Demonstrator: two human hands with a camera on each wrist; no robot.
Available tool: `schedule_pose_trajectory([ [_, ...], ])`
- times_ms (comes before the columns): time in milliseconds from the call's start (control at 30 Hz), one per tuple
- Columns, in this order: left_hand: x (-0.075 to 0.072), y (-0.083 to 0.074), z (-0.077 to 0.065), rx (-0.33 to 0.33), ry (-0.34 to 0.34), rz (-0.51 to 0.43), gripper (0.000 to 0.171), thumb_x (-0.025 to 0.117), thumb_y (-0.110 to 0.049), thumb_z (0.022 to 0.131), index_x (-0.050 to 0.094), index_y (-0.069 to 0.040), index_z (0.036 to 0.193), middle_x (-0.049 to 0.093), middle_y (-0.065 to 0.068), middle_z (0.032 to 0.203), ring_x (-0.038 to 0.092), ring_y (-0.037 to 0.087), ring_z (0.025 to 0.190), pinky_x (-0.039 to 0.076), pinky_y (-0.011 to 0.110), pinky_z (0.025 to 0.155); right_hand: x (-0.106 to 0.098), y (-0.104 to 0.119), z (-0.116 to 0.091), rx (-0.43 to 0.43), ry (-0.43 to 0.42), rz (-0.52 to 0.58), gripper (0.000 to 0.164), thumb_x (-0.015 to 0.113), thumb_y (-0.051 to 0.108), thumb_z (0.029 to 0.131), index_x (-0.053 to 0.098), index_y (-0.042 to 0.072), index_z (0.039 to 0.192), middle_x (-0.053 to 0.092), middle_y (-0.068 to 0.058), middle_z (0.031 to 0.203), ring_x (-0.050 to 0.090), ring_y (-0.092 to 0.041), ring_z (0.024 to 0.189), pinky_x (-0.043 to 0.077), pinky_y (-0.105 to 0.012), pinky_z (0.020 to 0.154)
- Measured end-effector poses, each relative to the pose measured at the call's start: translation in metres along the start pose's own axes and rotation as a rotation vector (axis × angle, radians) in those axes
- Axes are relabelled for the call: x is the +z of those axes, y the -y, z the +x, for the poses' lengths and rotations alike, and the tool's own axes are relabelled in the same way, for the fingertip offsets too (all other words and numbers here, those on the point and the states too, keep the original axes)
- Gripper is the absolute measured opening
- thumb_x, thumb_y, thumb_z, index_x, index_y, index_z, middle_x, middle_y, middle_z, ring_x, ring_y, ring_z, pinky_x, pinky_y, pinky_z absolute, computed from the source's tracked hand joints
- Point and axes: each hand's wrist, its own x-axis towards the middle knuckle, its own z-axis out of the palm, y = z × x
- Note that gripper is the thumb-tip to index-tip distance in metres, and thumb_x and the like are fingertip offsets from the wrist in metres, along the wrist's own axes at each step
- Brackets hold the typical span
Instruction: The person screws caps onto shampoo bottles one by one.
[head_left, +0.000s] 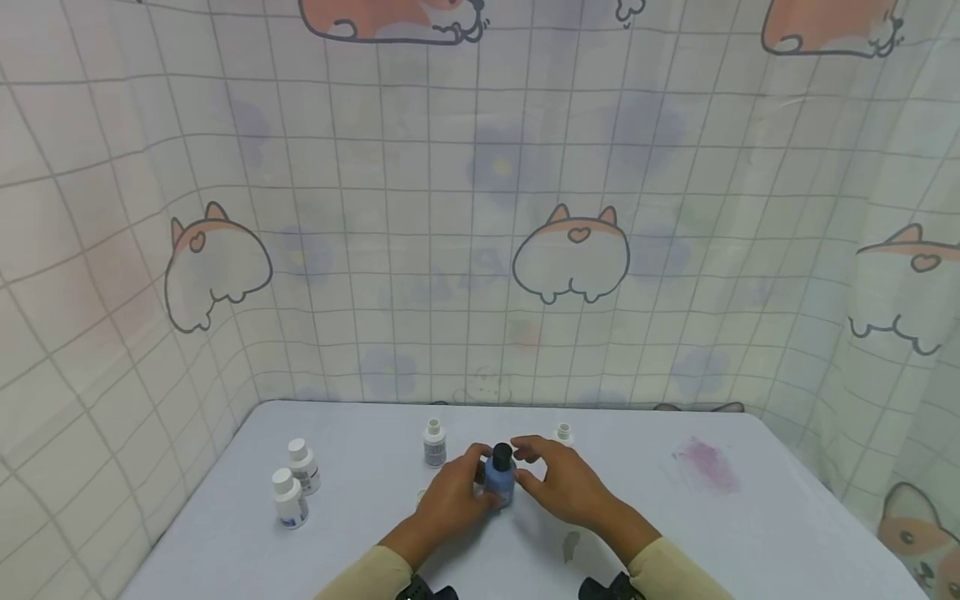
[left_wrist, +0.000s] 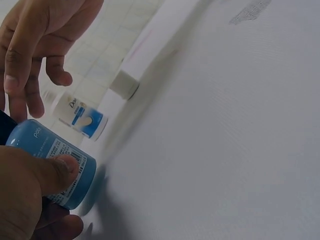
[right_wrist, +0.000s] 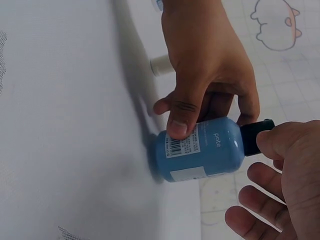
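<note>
Head view: the left hand (head_left: pixel 455 493) clamps its thumb and fingers round the blue bottle (head_left: pixel 498 486), and the left wrist view shows that thumb (left_wrist: pixel 62 170) pressed across the label. The right hand (head_left: pixel 568 485) has its fingers loosely bent and apart, with nothing gripped between them; the right thumb (right_wrist: pixel 272 144) overlaps the black cap (head_left: pixel 502 455) in the right wrist view, but I cannot tell whether it touches. The bottle stands about upright between the two hands, over the middle of the table (head_left: pixel 360 533), its cap on; whether its base touches the cloth is unclear.

Just beside the left hand lies a small white lid (head_left: pixel 421 497), and another loose lid (left_wrist: pixel 124 85) sits near a white bottle (left_wrist: pixel 81 116) past the right hand. Farther back is a second white bottle (head_left: pixel 434 444), its neck apparently bare. Well off to the left, two white bottles (head_left: pixel 290 498) wear their lids.

The step in hand seems to be work on the black cap, though loosening or tightening cannot be told apart. The next move probably calls for a firm left hold while the right fingers close round the cap and turn it.
</note>
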Motion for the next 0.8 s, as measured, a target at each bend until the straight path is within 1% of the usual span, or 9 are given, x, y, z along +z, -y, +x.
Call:
schedule_pose_trajectory([
  [200, -0.001, -0.001, 0.002, -0.002, -0.034, 0.015, 0.065, 0.089, -0.016, 0.079, 0.054, -0.012, 0.134, 0.071, 0.005, 0.105, 0.066, 0.018, 0.093, 0.055, 0.044, 0.081, -0.002, -0.002, -0.003, 0.0, -0.009, 0.009, 0.044, 0.071, 0.023, 0.098, 0.059, 0.013, 0.14, 0.07, 0.001, 0.121, 0.065, -0.023, 0.109, 0.054, -0.04, 0.08],
  [300, -0.001, -0.001, 0.004, -0.02, -0.044, 0.018, 0.065, 0.089, -0.016, 0.079, 0.054, -0.012, 0.134, 0.07, 0.005, 0.104, 0.065, 0.018, 0.091, 0.055, 0.044, 0.081, -0.002, -0.003, -0.005, 0.0, -0.011, 0.003, 0.044, 0.071, 0.023, 0.098, 0.059, 0.014, 0.139, 0.071, 0.002, 0.12, 0.065, -0.021, 0.108, 0.054, -0.037, 0.079],
  [567, 0.0, -0.002, 0.009, -0.044, -0.05, 0.004, 0.064, 0.088, -0.015, 0.08, 0.054, -0.013, 0.134, 0.07, 0.006, 0.104, 0.065, 0.019, 0.091, 0.056, 0.045, 0.083, -0.004, -0.004, -0.008, -0.008, -0.021, 0.007, 0.043, 0.071, 0.023, 0.098, 0.06, 0.012, 0.138, 0.071, 0.002, 0.119, 0.066, -0.02, 0.109, 0.055, -0.036, 0.079],
  [800, 0.0, -0.002, 0.013, -0.034, -0.063, 0.017, 0.063, 0.088, -0.013, 0.081, 0.053, -0.01, 0.134, 0.071, 0.008, 0.106, 0.067, 0.02, 0.094, 0.056, 0.043, 0.084, -0.005, -0.005, -0.009, -0.01, -0.029, 0.023, 0.043, 0.071, 0.021, 0.098, 0.06, 0.013, 0.138, 0.072, 0.002, 0.118, 0.066, -0.019, 0.109, 0.054, -0.035, 0.079],
])
